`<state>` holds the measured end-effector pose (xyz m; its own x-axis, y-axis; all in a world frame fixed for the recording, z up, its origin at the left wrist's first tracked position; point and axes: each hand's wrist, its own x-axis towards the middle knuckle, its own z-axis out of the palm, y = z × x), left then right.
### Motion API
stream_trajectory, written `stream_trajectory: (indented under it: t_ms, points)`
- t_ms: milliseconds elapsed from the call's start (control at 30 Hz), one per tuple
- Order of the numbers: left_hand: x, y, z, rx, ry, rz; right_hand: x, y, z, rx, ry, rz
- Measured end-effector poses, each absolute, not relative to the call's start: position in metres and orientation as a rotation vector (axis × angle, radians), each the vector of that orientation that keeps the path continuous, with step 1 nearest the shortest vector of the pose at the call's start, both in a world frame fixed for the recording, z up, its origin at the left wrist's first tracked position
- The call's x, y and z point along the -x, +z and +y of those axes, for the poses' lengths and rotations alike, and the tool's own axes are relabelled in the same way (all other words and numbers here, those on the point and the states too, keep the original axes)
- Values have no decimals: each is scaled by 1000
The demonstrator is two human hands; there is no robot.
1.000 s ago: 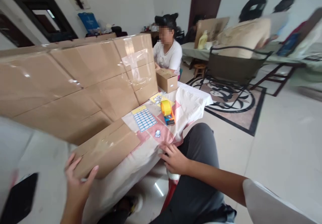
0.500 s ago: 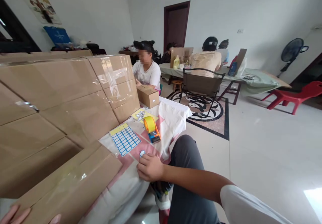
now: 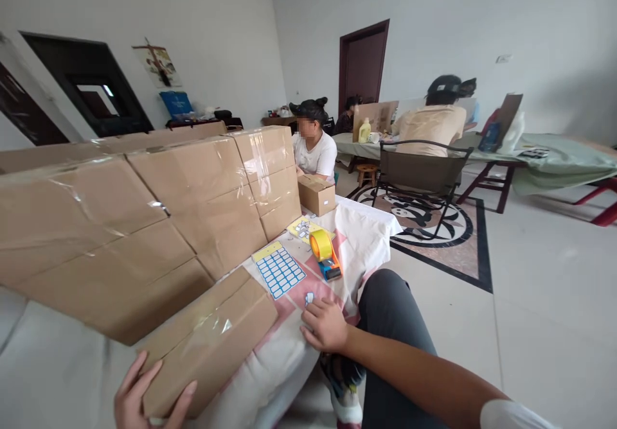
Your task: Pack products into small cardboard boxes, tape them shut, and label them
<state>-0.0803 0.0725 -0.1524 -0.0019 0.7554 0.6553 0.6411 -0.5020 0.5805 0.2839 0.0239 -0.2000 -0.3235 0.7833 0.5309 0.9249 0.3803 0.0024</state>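
Note:
At the lower left, my left hand grips the near end of a taped cardboard box, fingers on one side and thumb on the other. The box lies on a white and pink cloth. My right hand rests on the cloth near the table edge, its fingers loosely bent and a little apart, with nothing seen in them. Just beyond its fingertips is a small blue-edged label piece. Past the box lie a sheet of blue-bordered labels and a tape dispenser with yellow tape.
Stacked taped cartons form a wall along the left. A smaller carton stands at the far end by a seated person. Another person sits on a folding chair at a green-covered table.
The view has swung left, so everything appears farther right. More of my left hand now shows on the box end. My right hand stays by the table edge, its fingers slightly less curled.

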Motion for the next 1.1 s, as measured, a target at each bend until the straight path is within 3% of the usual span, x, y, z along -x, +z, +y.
stream_trajectory:
  t_ms: [167,400,567,767,967,1100]
  points:
    - [86,-123,75,-2261,1373,1569,-282,-188,20,1557,-191,-2210]
    - [62,-41,67,-2468,60,2037,-273,-173,21,1613,-22,-2086]
    - [6,-28,50,-2569,-405,2285,-295,-138,41,1627,53,-1835]
    - [0,-60,54,-2796,-134,2176,-364,-99,121,1786,144,-1125]
    - [12,-85,67,-2843,253,1943,-376,-125,144,1647,467,-1030]
    - [9,-84,70,-2819,324,1935,-373,-143,134,1511,554,-1074]
